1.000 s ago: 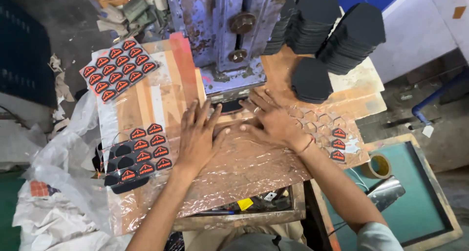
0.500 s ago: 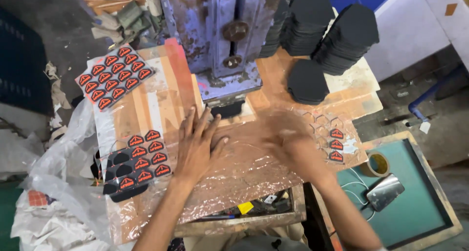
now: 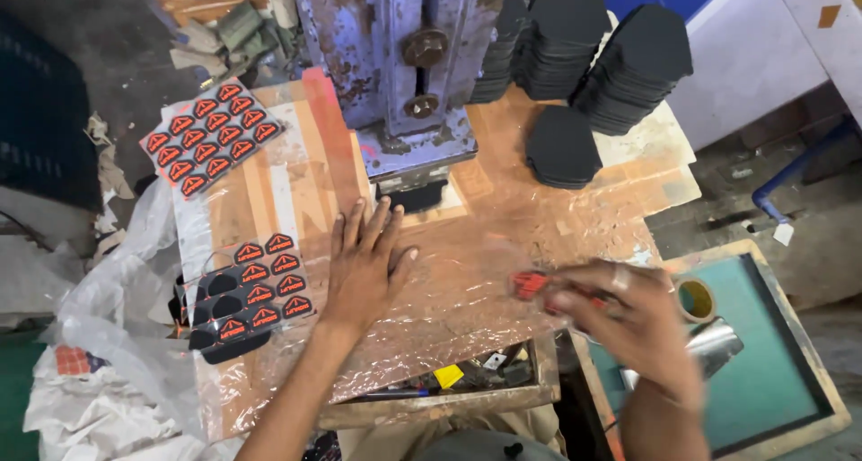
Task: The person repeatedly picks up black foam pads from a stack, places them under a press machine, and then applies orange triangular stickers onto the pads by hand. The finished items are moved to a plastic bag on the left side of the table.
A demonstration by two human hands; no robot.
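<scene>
- Head view: left hand (image 3: 366,262) lay flat, fingers spread, pinning the clear plastic sheet (image 3: 467,290) just before the blue press (image 3: 404,66).
- Right hand (image 3: 620,313), blurred, pinched a red-and-black patch (image 3: 530,284), lifted off that sheet.

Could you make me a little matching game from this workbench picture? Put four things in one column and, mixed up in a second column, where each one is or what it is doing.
Things:
1. left hand
2. right hand
3. stacks of black pieces
4. roll of tape

Places or states:
A. piled at the back right of the bench, beside the blue press
B. lying flat with fingers spread on the clear plastic sheet
C. on the green tray to the right of the bench
D. blurred, pinching a small red and black badge

Pairs: 1-B, 2-D, 3-A, 4-C
</scene>
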